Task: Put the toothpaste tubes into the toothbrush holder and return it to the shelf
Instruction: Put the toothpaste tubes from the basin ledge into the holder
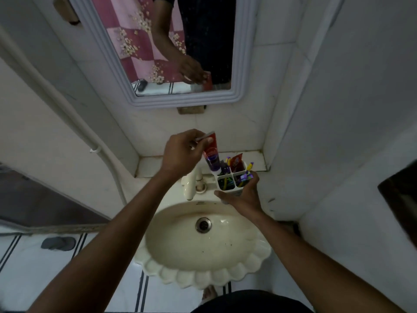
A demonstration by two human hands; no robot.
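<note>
Over the sink (203,249), your left hand (180,152) pinches the crimped end of a red toothpaste tube (211,153), cap down above the far-left compartment of the white toothbrush holder (230,182). Your right hand (244,195) has its grip closed around the holder, near the shelf (255,158), a second tube (237,162) already inside.

Left hand (180,152) pinches a red toothpaste tube (211,154) by its flat end, cap down, right over the back-left slot of the white holder (230,180). Right hand (244,195) grips the holder above the sink's (203,279) back rim, just right of the tap (194,181). Second red tube (237,161) sits in the back-right slot, brushes in the front ones.
</note>
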